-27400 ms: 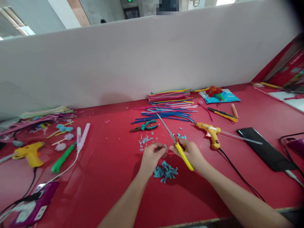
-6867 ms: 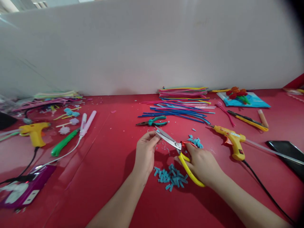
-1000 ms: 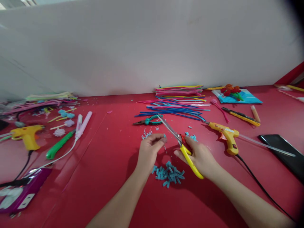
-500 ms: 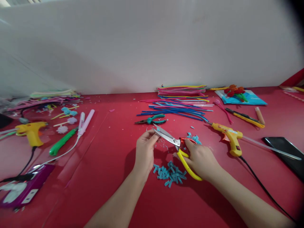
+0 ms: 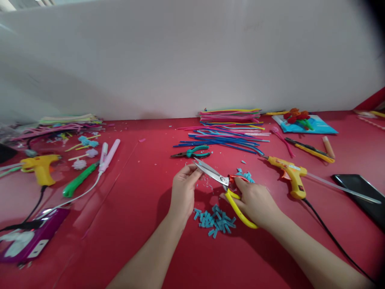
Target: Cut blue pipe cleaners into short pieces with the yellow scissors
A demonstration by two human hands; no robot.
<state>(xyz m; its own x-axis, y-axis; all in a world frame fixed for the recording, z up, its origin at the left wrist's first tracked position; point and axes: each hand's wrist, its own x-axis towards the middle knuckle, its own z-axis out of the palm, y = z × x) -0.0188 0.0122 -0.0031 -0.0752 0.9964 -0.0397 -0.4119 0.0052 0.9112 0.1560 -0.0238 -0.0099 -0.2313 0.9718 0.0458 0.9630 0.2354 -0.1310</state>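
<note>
My right hand [image 5: 255, 200] is closed around the scissors [image 5: 215, 173], which have one red and one yellow handle. Their silver blades point up and left and stand slightly apart. At the blade tips, my left hand [image 5: 185, 188] is closed in a pinch; a tiny bit of blue shows there, mostly hidden by the fingers and blades. Below the scissors lies a loose heap of short blue pieces [image 5: 215, 220]. A second small pile of blue pieces [image 5: 247, 176] rests behind my right hand, and fine scraps are scattered between the hands.
Teal-handled pliers [image 5: 192, 152] lie just beyond my left hand, before bundles of coloured pipe cleaners [image 5: 222, 138]. Yellow glue guns lie right [image 5: 290, 172] and left [image 5: 42, 168]. A black phone [image 5: 357, 188], green-handled tool [image 5: 76, 182], pink iron [image 5: 108, 156] and purple power strip [image 5: 45, 237] surround the workspace.
The hands and scissors stay almost in place. The scissor blades look a little closer together than before.
</note>
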